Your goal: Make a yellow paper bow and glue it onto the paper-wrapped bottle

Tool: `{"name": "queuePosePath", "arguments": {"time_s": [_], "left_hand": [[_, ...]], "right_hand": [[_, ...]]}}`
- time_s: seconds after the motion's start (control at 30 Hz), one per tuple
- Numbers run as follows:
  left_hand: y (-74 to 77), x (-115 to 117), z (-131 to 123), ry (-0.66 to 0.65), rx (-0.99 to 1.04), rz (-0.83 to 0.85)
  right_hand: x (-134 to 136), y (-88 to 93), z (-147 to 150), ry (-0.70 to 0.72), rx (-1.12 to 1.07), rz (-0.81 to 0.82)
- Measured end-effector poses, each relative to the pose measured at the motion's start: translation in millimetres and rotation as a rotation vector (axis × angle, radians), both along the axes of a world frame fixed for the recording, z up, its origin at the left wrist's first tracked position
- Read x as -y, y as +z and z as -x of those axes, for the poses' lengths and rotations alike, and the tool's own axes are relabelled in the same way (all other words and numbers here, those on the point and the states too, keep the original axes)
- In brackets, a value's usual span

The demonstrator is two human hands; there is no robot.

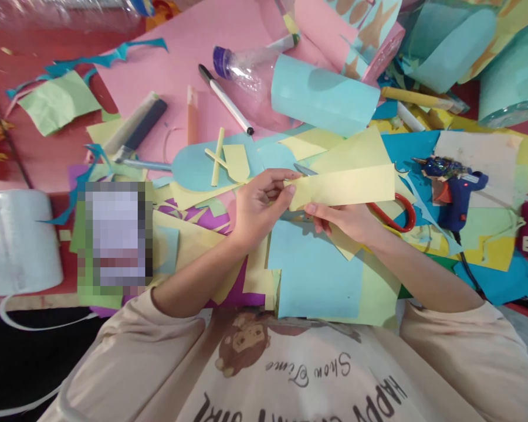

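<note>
A pale-yellow paper strip [345,186] is being held on the wearer's side of the blue-wrapped bottle [323,94]. Its left end is being pinched by the nearly closed left hand [264,199]; its lower edge is being touched by the half-curled right hand's [341,220] thumb. Red-handled scissors [412,214], below the bottle, are being partly covered.

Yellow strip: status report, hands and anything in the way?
Left hand pinching yellow strip at its left end; right hand touching its lower edge. Possibly in the way: red-handled scissors, partly hidden behind strip.
</note>
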State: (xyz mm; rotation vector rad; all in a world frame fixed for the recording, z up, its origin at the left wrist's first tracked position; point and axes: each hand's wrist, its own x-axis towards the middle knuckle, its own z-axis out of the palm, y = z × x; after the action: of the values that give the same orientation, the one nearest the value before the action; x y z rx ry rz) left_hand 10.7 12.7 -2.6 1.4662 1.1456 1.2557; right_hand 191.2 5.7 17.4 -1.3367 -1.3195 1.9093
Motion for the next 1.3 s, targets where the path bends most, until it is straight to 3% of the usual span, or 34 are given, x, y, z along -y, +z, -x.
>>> {"name": "queuePosePath", "arguments": {"time_s": [0.2, 0.33, 0.5, 0.7, 1.03, 1.3], "left_hand": [[1.7, 4, -2, -0.061, -0.047, -0.092], [3.6, 4, -4, -0.064, -0.016, -0.052], [8.4, 3, -5, -0.072, 0.045, 0.111], [13.9, 1, -2, -0.273, 0.131, 0.475], [10.1, 2, 0, -0.192, 0.043, 0.396], [12.1, 2, 2, -0.260, 0.184, 0.463]], "right_hand": [[0, 4.6, 1, -0.114, -0.047, -0.033], [0, 5.5, 5, -0.188, -0.059, -0.040], [2, 4.2, 4, -0.188, 0.005, -0.039], [3, 2.2, 3, -0.115, 0.036, -0.068], [0, 6.4, 6, -0.101, -0.066, -0.069], [1, 3.1, 3, -0.162, -0.066, -0.092]]}}
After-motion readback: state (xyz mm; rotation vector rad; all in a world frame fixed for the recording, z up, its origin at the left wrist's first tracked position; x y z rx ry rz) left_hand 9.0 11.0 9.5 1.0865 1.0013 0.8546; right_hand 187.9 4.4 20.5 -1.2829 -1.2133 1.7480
